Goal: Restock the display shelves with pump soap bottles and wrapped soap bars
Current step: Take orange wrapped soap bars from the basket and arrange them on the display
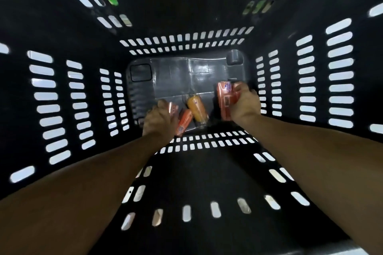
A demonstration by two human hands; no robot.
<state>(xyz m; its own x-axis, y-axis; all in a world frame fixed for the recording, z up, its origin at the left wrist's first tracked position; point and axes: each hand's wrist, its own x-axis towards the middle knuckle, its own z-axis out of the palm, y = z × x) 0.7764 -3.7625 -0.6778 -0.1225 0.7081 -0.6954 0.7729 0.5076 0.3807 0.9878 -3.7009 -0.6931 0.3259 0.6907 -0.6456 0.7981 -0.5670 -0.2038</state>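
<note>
Basket [87, 33]: deep, black, slotted walls, viewed from the rim down to its grey floor [176, 76].
Right hand [244, 102]: at 3 o'clock on the floor; fingers curled round a stack of orange wrapped soap bars [224, 99], held on edge; the number of bars cannot be told.
Left hand [158, 119]: at 8 o'clock; fingers closed on 1 orange wrapped bar [173, 107] low in the basket.
Loose bar [183, 122]: orange wrapper, lying on the floor at 6 o'clock, just beside the left hand.
Bottle [196, 108]: orange-yellow, in clear film, lying tilted just beside the loose bar, between the 2 hands; its pump cannot be made out.
Forearms: both bare, entering from 5 and 7 o'clock.
</note>
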